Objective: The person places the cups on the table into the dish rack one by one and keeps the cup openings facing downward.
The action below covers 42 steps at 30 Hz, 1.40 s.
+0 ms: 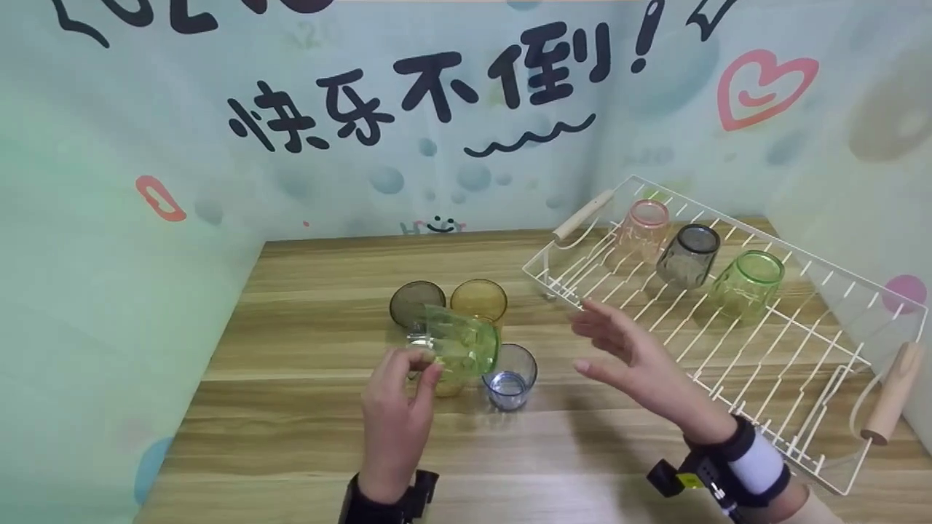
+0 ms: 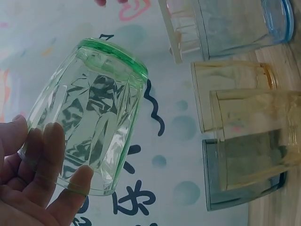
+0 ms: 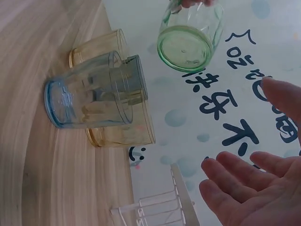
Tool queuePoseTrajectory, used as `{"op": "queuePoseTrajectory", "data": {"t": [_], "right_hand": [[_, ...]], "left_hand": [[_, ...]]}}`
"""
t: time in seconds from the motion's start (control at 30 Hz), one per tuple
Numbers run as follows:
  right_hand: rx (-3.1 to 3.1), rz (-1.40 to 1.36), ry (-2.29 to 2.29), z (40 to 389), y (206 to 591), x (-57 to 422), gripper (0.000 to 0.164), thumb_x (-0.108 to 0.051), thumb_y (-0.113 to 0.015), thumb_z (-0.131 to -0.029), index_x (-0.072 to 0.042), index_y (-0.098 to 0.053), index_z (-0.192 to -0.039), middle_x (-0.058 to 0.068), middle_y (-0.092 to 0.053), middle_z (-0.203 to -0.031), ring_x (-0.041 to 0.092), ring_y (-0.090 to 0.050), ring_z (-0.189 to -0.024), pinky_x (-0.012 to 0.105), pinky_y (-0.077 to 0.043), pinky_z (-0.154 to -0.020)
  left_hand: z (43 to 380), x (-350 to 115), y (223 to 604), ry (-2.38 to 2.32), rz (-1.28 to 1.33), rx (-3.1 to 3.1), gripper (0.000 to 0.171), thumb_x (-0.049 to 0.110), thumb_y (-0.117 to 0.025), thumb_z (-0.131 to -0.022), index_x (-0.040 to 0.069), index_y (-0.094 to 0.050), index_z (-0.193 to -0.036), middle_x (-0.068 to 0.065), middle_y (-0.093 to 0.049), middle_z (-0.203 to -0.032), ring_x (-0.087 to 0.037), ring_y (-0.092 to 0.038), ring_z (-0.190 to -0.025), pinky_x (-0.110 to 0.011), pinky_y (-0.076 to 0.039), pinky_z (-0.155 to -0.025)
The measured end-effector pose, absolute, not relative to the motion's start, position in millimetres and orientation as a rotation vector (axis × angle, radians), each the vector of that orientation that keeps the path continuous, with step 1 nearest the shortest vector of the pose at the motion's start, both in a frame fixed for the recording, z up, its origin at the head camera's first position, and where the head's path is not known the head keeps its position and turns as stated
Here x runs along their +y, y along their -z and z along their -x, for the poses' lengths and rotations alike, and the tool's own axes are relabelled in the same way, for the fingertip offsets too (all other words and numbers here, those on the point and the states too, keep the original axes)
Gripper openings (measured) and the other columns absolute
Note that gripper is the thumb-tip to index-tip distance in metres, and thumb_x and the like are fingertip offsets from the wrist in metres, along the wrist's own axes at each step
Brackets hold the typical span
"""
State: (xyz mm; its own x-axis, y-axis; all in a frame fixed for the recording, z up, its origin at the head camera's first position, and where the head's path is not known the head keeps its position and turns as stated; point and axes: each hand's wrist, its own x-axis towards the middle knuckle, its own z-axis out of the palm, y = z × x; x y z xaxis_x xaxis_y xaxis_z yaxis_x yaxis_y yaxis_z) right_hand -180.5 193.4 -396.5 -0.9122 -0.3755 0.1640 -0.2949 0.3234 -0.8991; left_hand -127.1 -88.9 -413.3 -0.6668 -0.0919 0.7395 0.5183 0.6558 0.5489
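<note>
My left hand (image 1: 399, 407) pinches a green glass (image 1: 466, 346) near its rim, fingers on one side and thumb on the other. The glass is tipped on its side above the table, its thick base toward the right. In the left wrist view the same green glass (image 2: 89, 117) shows faceted walls. My right hand (image 1: 630, 364) is raised in the air between the glasses and the rack, fingers extended and holding nothing. Under and around the green glass stand a dark grey glass (image 1: 416, 302), a blue glass (image 1: 510, 386) and two amber glasses (image 3: 136, 134), one partly hidden in the head view.
A white wire rack (image 1: 764, 400) with wooden handles stands at the right. In it, upside down, are a pink glass (image 1: 644, 229), a grey glass (image 1: 688, 258) and another green glass (image 1: 750, 284). A printed backdrop (image 1: 349, 182) rises behind the wooden table (image 1: 291, 437).
</note>
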Motion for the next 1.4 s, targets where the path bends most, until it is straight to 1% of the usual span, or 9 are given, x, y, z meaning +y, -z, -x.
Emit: {"op": "queuePoseTrajectory", "data": {"t": [0.17, 0.3, 0.4, 0.5, 0.67, 0.83, 1.0, 1.13, 1.4], "right_hand": [[2.376, 0.691, 1.729, 176.8, 406.6, 182.9, 0.076, -0.020, -0.071, -0.075, -0.023, -0.030, -0.139, 0.007, -0.044, -0.138, 0.021, -0.044, -0.126, 0.038, -0.036, -0.106], [2.296, 0.731, 1.776, 174.2, 413.5, 175.7, 0.078, -0.015, -0.071, -0.075, -0.023, -0.028, -0.139, 0.009, -0.038, -0.142, 0.026, -0.040, -0.130, 0.044, -0.033, -0.107], [2.246, 0.740, 1.809, 171.6, 417.7, 171.4, 0.080, -0.012, -0.071, -0.075, -0.022, -0.026, -0.140, 0.011, -0.035, -0.143, 0.029, -0.038, -0.130, 0.045, -0.033, -0.107], [2.212, 0.734, 1.828, 168.8, 420.9, 167.6, 0.082, -0.009, -0.071, -0.074, -0.020, -0.025, -0.141, 0.015, -0.034, -0.143, 0.030, -0.040, -0.128, 0.041, -0.036, -0.106], [2.170, 0.725, 1.862, 165.8, 423.8, 163.1, 0.085, -0.005, -0.072, -0.073, -0.014, -0.023, -0.142, 0.017, -0.033, -0.143, 0.031, -0.044, -0.125, 0.032, -0.040, -0.103], [2.112, 0.697, 1.900, 164.2, 424.3, 160.8, 0.086, -0.004, -0.072, -0.071, -0.015, -0.024, -0.141, 0.014, -0.036, -0.140, 0.030, -0.045, -0.124, 0.027, -0.041, -0.102], [2.082, 0.703, 1.925, 165.1, 424.4, 159.5, 0.084, -0.006, -0.072, -0.072, -0.013, -0.023, -0.141, 0.014, -0.038, -0.136, 0.023, -0.051, -0.117, 0.027, -0.045, -0.097], [2.075, 0.702, 1.937, 165.6, 424.6, 159.7, 0.083, -0.005, -0.071, -0.073, -0.011, -0.023, -0.141, 0.015, -0.040, -0.134, 0.017, -0.054, -0.112, 0.027, -0.048, -0.095], [2.082, 0.692, 1.933, 166.0, 424.5, 160.6, 0.081, -0.005, -0.071, -0.073, -0.013, -0.025, -0.139, 0.016, -0.040, -0.133, 0.016, -0.055, -0.110, 0.028, -0.048, -0.094]], "left_hand": [[126.4, -74.0, 416.1, 1.123, 0.354, -2.128, 0.014, 0.017, -0.063, -0.082, 0.006, -0.058, -0.087, 0.000, -0.060, -0.081, -0.007, -0.057, -0.075, -0.017, -0.052, -0.070], [125.1, -63.6, 419.2, 1.270, 0.357, -2.127, 0.015, 0.019, -0.064, -0.081, 0.007, -0.057, -0.086, 0.001, -0.059, -0.080, -0.006, -0.057, -0.074, -0.018, -0.053, -0.069], [123.9, -56.8, 422.2, 1.378, 0.362, -2.109, 0.015, 0.020, -0.064, -0.080, 0.008, -0.056, -0.085, 0.002, -0.059, -0.080, -0.005, -0.057, -0.073, -0.019, -0.054, -0.068], [123.1, -50.5, 425.0, 1.478, 0.371, -2.087, 0.014, 0.018, -0.065, -0.080, 0.008, -0.057, -0.085, 0.002, -0.060, -0.081, -0.005, -0.058, -0.074, -0.021, -0.055, -0.069], [122.2, -41.7, 426.7, 1.575, 0.335, -2.067, 0.016, 0.017, -0.066, -0.079, 0.005, -0.057, -0.084, -0.002, -0.060, -0.080, -0.005, -0.059, -0.074, -0.021, -0.056, -0.069], [122.0, -37.2, 427.9, 1.637, 0.308, -2.064, 0.015, 0.016, -0.067, -0.079, 0.006, -0.056, -0.083, -0.002, -0.059, -0.079, -0.004, -0.057, -0.071, -0.022, -0.055, -0.064], [122.9, -35.1, 429.6, 1.632, 0.307, -2.055, 0.015, 0.016, -0.067, -0.078, 0.006, -0.057, -0.083, -0.002, -0.060, -0.077, -0.003, -0.056, -0.068, -0.021, -0.053, -0.059], [123.6, -33.7, 430.1, 1.631, 0.327, -2.036, 0.014, 0.014, -0.067, -0.078, 0.006, -0.057, -0.083, -0.003, -0.061, -0.077, -0.003, -0.056, -0.068, -0.021, -0.053, -0.058], [123.1, -32.6, 429.7, 1.672, 0.299, -2.057, 0.014, 0.016, -0.067, -0.078, 0.008, -0.057, -0.084, -0.001, -0.060, -0.077, -0.004, -0.056, -0.068, -0.022, -0.052, -0.059]]}}
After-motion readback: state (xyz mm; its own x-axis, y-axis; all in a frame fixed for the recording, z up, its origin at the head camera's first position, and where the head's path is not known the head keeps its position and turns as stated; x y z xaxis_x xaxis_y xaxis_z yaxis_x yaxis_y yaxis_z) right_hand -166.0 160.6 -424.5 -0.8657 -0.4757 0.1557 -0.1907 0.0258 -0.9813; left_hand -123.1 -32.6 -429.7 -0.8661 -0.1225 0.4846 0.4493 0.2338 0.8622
